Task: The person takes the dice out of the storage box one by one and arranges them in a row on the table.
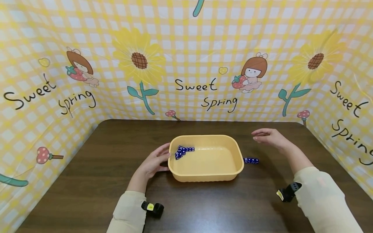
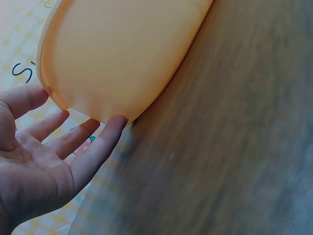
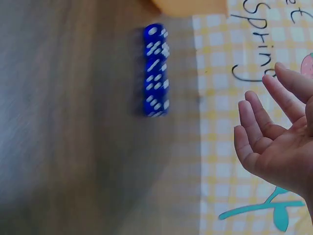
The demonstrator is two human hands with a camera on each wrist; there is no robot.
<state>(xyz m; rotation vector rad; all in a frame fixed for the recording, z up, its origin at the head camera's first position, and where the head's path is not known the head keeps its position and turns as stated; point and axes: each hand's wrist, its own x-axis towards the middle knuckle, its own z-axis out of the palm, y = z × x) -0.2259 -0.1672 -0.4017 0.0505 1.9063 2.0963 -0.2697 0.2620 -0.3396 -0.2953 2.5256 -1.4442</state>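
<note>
A yellow plastic basin (image 1: 204, 178) sits upright on the table, with a cluster of blue dice (image 1: 181, 152) with white dots inside its left end. My left hand (image 1: 155, 160) is at the basin's left end; in the left wrist view its spread fingertips (image 2: 117, 122) meet the outer wall. Beyond the right end, a short row of blue dice (image 1: 251, 160) lies on the table, lined up end to end in the right wrist view. My right hand (image 1: 271, 137) hovers behind and to the right of that row, fingers loosely bent, holding nothing.
The dark wood table (image 1: 209, 207) reaches back to a yellow-checked cloth (image 1: 192, 58) that hangs behind it and along both sides. Each sleeve cuff carries a black wrist camera, one on the left (image 1: 153, 208) and one on the right (image 1: 288, 192).
</note>
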